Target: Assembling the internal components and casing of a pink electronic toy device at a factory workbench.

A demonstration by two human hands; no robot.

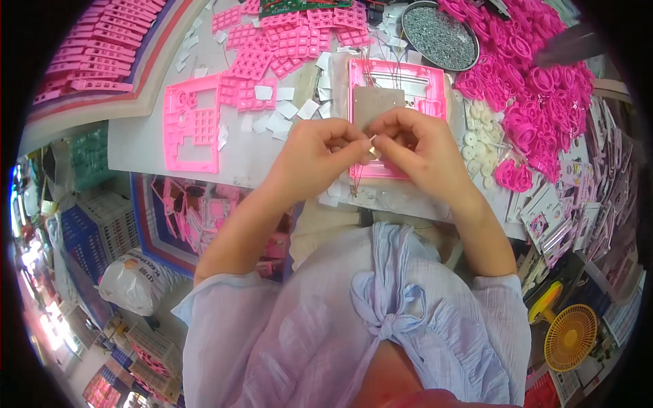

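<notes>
My left hand (325, 151) and my right hand (420, 151) meet at the fingertips over a pink plastic casing (437, 76). Both are closed in a pinch on a small pale piece (373, 151), too small for me to tell its kind. A flat grey-brown plate (377, 98) lies in the casing, partly behind my fingers. Thin wires (367, 58) run across the casing's far edge.
To the left lies another pink casing (171, 129), near pink keypads (252, 58) and white paper pieces (277, 124). A round tray of screws (472, 61), pink rings (537, 102) and white discs (481, 139) fill the right side. A yellow fan (570, 336) stands lower right.
</notes>
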